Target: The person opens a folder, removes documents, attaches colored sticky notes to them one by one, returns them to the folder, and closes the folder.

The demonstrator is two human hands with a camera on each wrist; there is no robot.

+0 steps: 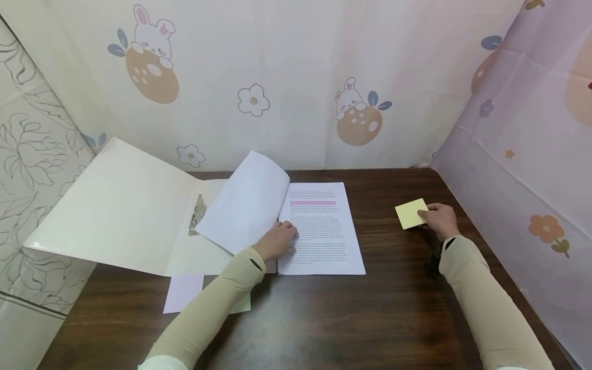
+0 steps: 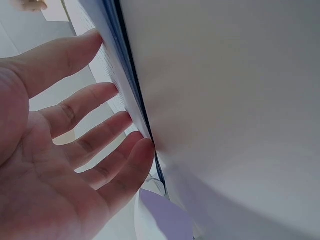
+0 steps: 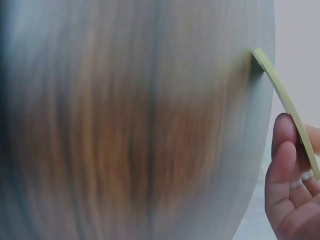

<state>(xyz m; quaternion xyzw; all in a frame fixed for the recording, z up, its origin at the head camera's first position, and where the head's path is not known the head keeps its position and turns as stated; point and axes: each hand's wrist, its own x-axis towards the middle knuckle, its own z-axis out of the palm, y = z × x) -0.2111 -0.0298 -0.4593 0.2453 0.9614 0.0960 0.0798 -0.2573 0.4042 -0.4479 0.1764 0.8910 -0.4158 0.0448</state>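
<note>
My right hand (image 1: 441,220) pinches a yellow sticky note pad (image 1: 409,214) by its near edge, above the right part of the table. In the right wrist view the pad (image 3: 285,95) appears edge-on between thumb and fingers. My left hand (image 1: 278,240) rests at the inner edge of a printed page (image 1: 319,246) with pink highlighted lines near its top. Its fingers are spread and loosely bent in the left wrist view, touching the paper edges. Beside it, a turned-over sheet (image 1: 252,200) curls up to the left.
An open white binder (image 1: 120,210) lies under the sheets, its metal clip (image 1: 197,215) showing at the spine. A lilac note (image 1: 184,293) and a pale green note (image 1: 241,304), partly behind my left sleeve, lie in front on the dark wooden table (image 1: 333,318). Patterned curtains (image 1: 296,61) stand behind.
</note>
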